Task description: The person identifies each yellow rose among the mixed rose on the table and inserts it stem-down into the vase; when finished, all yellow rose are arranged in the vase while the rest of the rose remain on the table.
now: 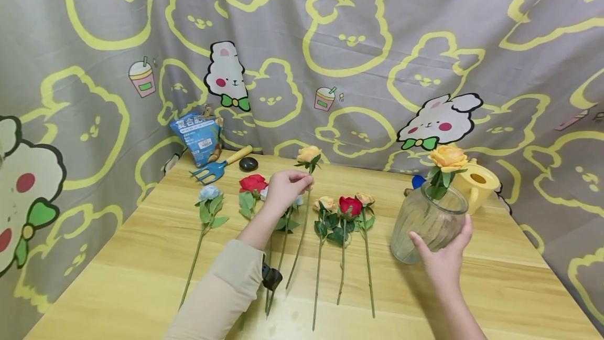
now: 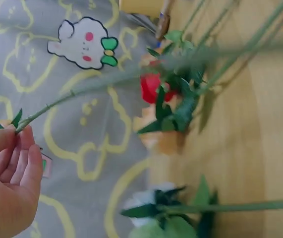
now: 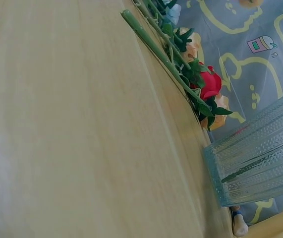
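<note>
My left hand (image 1: 285, 190) pinches the stem of a yellow rose (image 1: 309, 154) just below its leaves. The bloom is raised above the table, its stem hanging down; the left wrist view shows thumb and fingertips on the stem (image 2: 49, 106). My right hand (image 1: 443, 264) holds a ribbed clear glass vase (image 1: 415, 232) from the side, thumb in front and fingers mostly hidden behind. One orange-yellow rose (image 1: 448, 158) stands in the vase, its bloom above the rim. In the right wrist view the vase (image 3: 260, 153) shows a stem inside.
Two yellow roses flank a red rose (image 1: 350, 206) between my hands. To the left lie a blue rose (image 1: 209, 193) and another red rose (image 1: 253, 182). Farther back are a blue packet (image 1: 198, 138), a hand fork (image 1: 212, 171), a black oval object (image 1: 248, 164) and a yellow watering can (image 1: 476, 188).
</note>
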`<state>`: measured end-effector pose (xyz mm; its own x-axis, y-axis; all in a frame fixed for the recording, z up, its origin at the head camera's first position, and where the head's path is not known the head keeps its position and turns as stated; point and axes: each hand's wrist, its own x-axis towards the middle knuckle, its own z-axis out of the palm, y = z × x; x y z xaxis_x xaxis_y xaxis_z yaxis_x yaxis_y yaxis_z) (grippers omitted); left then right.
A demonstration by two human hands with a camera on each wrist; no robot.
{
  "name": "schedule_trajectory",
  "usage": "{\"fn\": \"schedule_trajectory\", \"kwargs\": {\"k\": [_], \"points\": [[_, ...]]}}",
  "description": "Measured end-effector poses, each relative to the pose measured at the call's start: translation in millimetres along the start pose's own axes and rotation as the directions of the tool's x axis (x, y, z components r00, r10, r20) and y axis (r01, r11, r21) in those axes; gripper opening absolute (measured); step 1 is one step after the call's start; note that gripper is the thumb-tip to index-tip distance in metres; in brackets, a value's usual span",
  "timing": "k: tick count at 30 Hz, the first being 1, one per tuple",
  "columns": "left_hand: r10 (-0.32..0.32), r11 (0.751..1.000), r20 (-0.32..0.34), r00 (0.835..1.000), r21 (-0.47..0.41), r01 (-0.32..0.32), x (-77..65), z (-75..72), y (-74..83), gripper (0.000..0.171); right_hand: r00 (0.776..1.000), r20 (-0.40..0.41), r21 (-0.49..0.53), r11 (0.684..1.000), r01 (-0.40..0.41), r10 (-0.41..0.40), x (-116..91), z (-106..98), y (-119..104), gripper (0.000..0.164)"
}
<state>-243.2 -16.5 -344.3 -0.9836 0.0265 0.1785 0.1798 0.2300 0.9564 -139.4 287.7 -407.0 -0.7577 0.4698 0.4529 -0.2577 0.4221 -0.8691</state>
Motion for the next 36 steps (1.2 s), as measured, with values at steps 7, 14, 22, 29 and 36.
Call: {"fn": "schedule_trajectory", "kwargs": {"k": [7,14,22,29,36], "points": [[0.186,0.972,0.056,0.981,-0.154,-0.176,3.1,6.3,53.6,0.018,1.0,0.002,-0.002,1.0,0.009,-0.009,0,-1,0,0.109],[0.383,0.892,0.168,0.908,-0.322,-0.317,6.6,19.3,119.4,0.017,1.0,-0.006,-0.019,1.0,0.015,-0.016,-1,-2,0,0.111],[0.526,0.755,0.105,0.844,-0.514,-0.407,1.5,44.0,167.1,0.015,1.0,-0.009,-0.038,0.999,-0.003,0.003,-3,-1,2,0.11],[0.518,0.784,0.179,0.837,-0.491,-0.38,-9.5,55.0,198.2,0.017,0.999,-0.009,-0.019,0.999,0.039,-0.039,-1,1,1,0.11],[0.524,0.803,0.208,0.826,-0.444,-0.398,-16.2,61.6,218.3,0.018,1.0,-0.007,-0.02,0.999,0.03,-0.03,-2,2,2,0.111]]}}
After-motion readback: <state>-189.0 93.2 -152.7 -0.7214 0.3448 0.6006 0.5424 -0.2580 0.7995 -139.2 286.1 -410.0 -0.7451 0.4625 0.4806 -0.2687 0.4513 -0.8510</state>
